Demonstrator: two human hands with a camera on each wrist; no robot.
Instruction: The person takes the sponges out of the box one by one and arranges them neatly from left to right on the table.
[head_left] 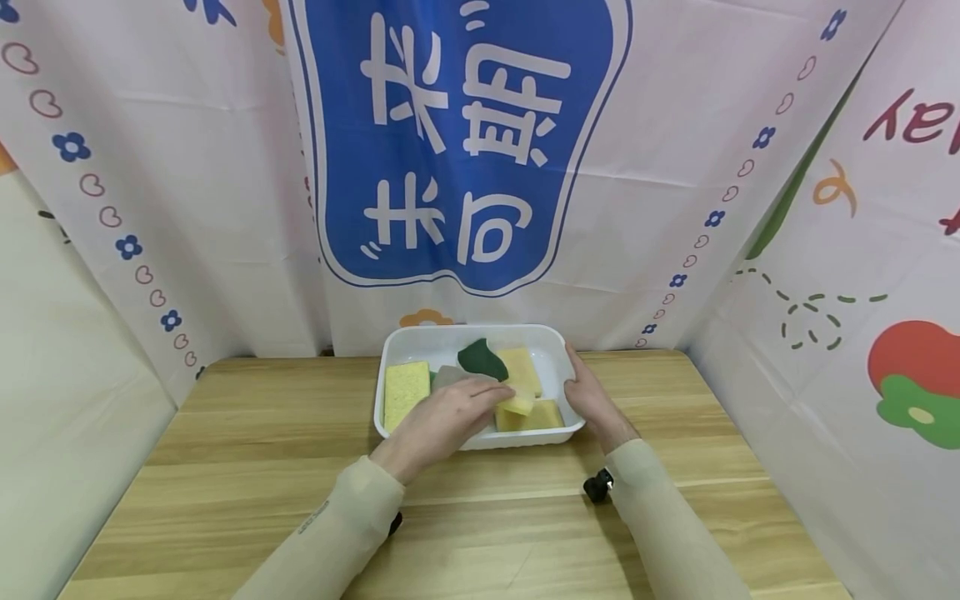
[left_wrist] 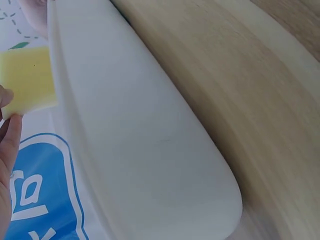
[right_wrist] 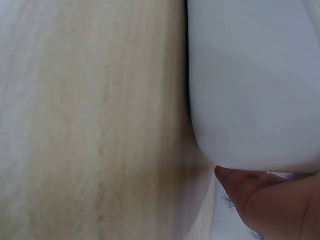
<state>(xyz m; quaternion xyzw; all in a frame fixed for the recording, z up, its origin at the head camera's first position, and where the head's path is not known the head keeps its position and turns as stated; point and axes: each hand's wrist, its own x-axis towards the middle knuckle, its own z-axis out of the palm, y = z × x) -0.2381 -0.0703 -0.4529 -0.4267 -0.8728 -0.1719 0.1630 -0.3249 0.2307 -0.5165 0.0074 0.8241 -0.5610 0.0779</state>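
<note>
A white plastic tray (head_left: 553,367) stands near the back edge of the wooden table, holding several sponges and cloth-like pieces. My left hand (head_left: 450,417) reaches over its front rim and pinches a yellow sponge (head_left: 519,403) between thumb and fingers. That sponge (left_wrist: 29,80) shows above the tray's wall (left_wrist: 135,115) in the left wrist view. At the tray's right end, my right hand (head_left: 595,400) holds the rim, its fingers (right_wrist: 245,182) against the outer wall (right_wrist: 255,90). Part of the tray's contents is hidden behind my left hand.
Inside the tray lie a speckled yellow sponge (head_left: 407,392) at left, a dark green piece (head_left: 482,360), a grey piece (head_left: 450,377), and pale yellow sponges (head_left: 521,367) at right. A printed curtain (head_left: 465,304) hangs directly behind the table (head_left: 277,433).
</note>
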